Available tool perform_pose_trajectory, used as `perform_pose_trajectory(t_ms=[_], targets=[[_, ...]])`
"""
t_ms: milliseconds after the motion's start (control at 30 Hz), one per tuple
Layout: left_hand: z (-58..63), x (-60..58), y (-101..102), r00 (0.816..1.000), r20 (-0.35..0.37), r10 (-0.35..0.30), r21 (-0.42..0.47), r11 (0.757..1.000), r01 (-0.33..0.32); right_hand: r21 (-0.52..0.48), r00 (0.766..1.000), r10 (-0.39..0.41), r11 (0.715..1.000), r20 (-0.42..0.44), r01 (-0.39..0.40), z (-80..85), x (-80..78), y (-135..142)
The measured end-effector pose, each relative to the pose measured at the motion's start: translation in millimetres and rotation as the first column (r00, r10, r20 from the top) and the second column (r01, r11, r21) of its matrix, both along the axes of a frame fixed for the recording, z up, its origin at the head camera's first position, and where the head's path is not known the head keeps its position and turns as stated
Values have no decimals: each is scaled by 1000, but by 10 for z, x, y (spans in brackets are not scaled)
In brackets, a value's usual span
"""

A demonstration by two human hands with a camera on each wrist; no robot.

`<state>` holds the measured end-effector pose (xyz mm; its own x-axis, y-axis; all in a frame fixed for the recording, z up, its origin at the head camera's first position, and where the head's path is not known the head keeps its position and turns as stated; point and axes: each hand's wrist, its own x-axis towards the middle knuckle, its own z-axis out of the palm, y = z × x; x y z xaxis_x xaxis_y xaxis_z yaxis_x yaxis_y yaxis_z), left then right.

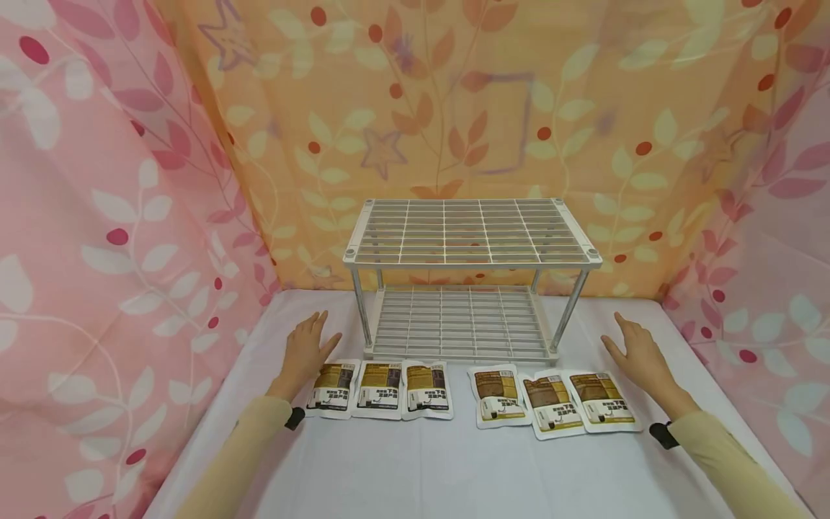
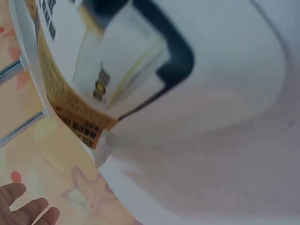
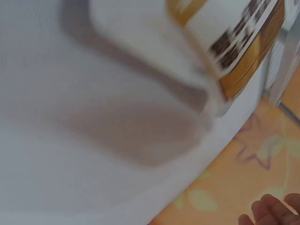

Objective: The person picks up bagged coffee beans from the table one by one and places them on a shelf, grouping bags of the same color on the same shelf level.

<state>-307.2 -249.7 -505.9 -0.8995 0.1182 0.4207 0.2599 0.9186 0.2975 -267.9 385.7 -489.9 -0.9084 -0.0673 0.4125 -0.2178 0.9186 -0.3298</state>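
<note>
My left hand (image 1: 303, 355) hovers beside the left trio of flat packets, its fingers spread and nothing held. Nearest to it lies the leftmost packet (image 1: 333, 389), white with a yellow-brown label; two alike, a middle packet (image 1: 379, 389) and an inner packet (image 1: 427, 389), lie alongside. On the other side my right hand (image 1: 645, 360) is likewise relaxed, holding nothing. It is close to the outermost packet (image 1: 601, 400) of a second trio with browner labels. In the left wrist view a packet (image 2: 108, 70) looms large, with fingertips (image 2: 33, 211) at the lower left corner.
A white two-tier wire rack (image 1: 463, 324) with metal legs stands behind the packets. Under everything is a white cloth-covered table (image 1: 447, 476). Patterned curtains (image 1: 441, 130) enclose the back and both sides. Dark bands sit at both wrists.
</note>
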Motion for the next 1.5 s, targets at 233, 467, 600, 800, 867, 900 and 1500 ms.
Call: perform_pose_trajectory(t_ms=[233,467,600,800,867,900,1500], targets=[[-56,146,101,999,45,-20,39,999,18,-53,999,40,998,30,-39,-45,109,-234],[-16,266,221,990,126,-65,63,996,57,-113,996,41,993,74,-33,-61,191,-373],[14,305,283,985,141,-94,67,994,86,-129,993,50,991,104,-36,-38,242,-455],[50,367,365,976,169,-137,63,990,128,-139,986,109,986,125,-91,12,285,-585],[75,404,404,972,183,-150,74,988,138,-151,983,136,982,124,-117,42,294,-630],[84,418,423,970,189,-156,79,987,143,-156,981,146,980,127,-126,54,294,-649],[135,541,817,905,304,-297,208,948,241,-247,945,274,942,179,-226,50,231,-987]])
